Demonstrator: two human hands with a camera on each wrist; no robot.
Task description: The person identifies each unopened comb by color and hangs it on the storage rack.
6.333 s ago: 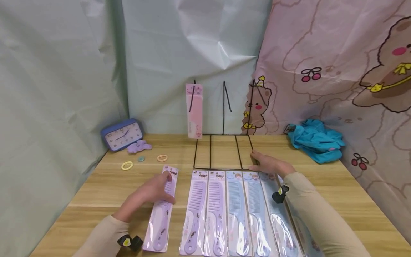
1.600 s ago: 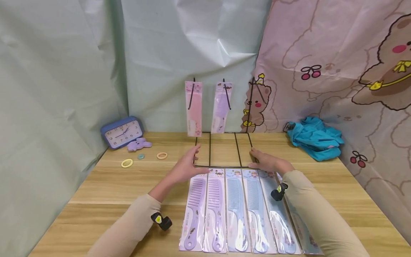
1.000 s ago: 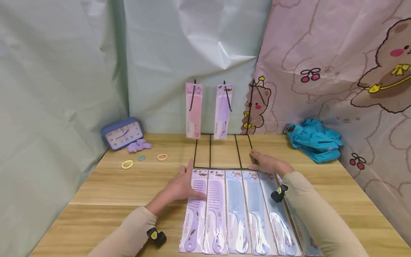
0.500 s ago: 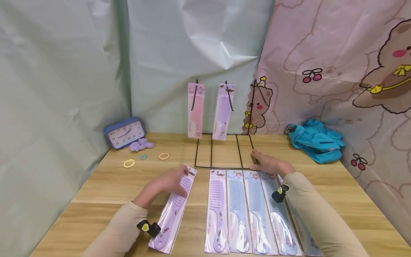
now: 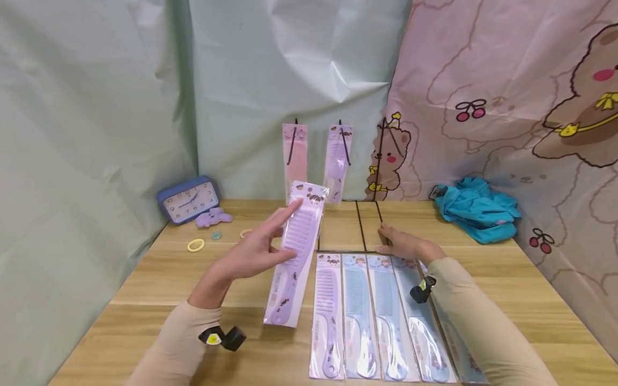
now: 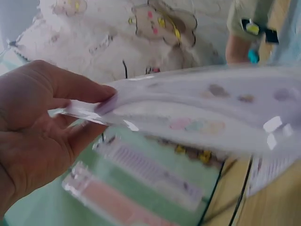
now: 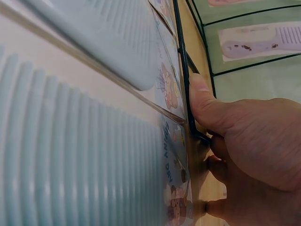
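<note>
Comb [image 5: 303, 247], purple, packaged, we saw pinched in left hand [image 5: 253, 251]; right hand [image 5: 410, 245] gripped black rack [image 7: 184, 70] at corner; 2 packages [image 5: 335, 170] hung behind.

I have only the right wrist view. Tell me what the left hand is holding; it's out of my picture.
Observer: In the head view, the left hand holds a packaged purple comb, tilted and lifted off the table.
Operator: Now check the hooks of the black rack and report which one is bare; they're outside my view too.
Observer: The bare hook is the rightmost in the head view, the one in front of the printed bear; no package hangs on it.
</note>
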